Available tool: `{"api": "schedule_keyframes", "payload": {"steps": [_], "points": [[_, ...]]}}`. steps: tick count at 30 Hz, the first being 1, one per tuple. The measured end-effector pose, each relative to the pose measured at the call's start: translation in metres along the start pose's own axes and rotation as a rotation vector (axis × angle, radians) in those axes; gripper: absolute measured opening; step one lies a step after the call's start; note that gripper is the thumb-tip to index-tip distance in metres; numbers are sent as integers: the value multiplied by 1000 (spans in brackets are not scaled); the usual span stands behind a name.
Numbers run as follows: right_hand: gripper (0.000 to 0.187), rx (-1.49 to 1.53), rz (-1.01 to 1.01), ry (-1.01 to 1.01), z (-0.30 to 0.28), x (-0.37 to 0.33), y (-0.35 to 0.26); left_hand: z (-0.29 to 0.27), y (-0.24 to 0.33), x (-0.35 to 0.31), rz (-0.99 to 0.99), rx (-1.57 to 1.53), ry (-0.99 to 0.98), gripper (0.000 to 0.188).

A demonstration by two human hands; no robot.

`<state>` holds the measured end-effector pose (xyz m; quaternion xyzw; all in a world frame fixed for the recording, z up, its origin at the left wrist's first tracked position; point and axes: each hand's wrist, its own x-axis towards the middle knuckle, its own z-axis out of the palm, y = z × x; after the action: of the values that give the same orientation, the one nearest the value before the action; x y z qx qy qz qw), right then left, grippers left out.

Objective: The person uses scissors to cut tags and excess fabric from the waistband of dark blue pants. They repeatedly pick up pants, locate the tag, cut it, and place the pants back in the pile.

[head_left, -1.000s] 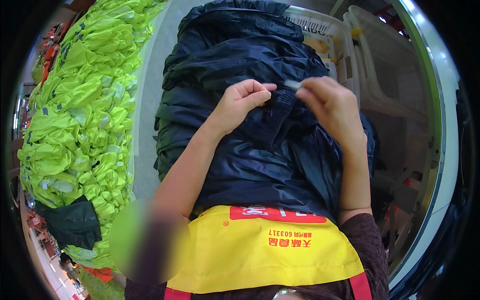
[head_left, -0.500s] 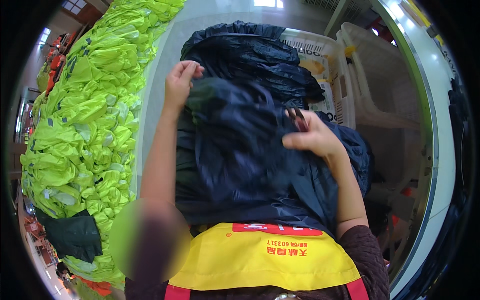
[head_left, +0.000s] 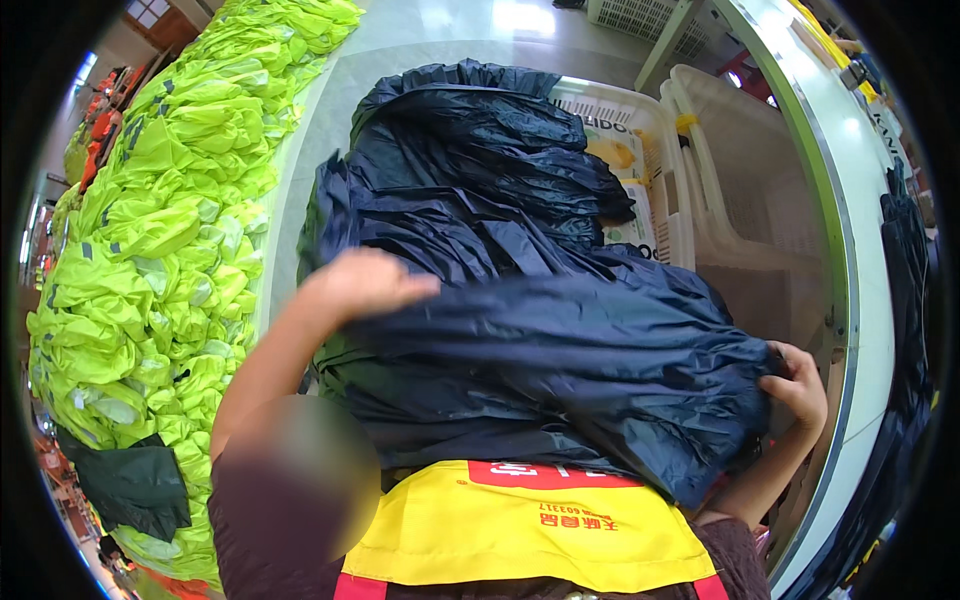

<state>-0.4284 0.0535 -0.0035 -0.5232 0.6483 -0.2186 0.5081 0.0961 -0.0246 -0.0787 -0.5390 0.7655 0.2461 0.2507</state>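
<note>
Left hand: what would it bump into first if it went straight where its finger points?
Probably the dark blue cloth: the left hand points rightward across it. The hand is blurred, so its fingertip may be touching or just above.

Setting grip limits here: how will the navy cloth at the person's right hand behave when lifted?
The navy cloth will probably sag, since it creases and drapes freely. Its sheen hints at a smooth, slightly slippery surface. Its fine wrinkles suggest thin material, so likely light for its spread.
</note>
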Motion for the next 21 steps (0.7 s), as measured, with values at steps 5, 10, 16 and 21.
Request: {"api": "schedule_keyframes", "payload": {"steps": [5,10,16,21], "points": [[20,-482,-256,288,3,24,-40,39,63,-57,-98,-98,57,59],[23,-415,-713,-65,103,196,-159,27,69,-50,-3,-94,44,54],[21,-473,-592,193,238,354,117,62,-62,-13,64,-340,216,56],[25,-28,-64,-103,282,302,105,166,-184,-21,-857,-741,-138,32]]}}
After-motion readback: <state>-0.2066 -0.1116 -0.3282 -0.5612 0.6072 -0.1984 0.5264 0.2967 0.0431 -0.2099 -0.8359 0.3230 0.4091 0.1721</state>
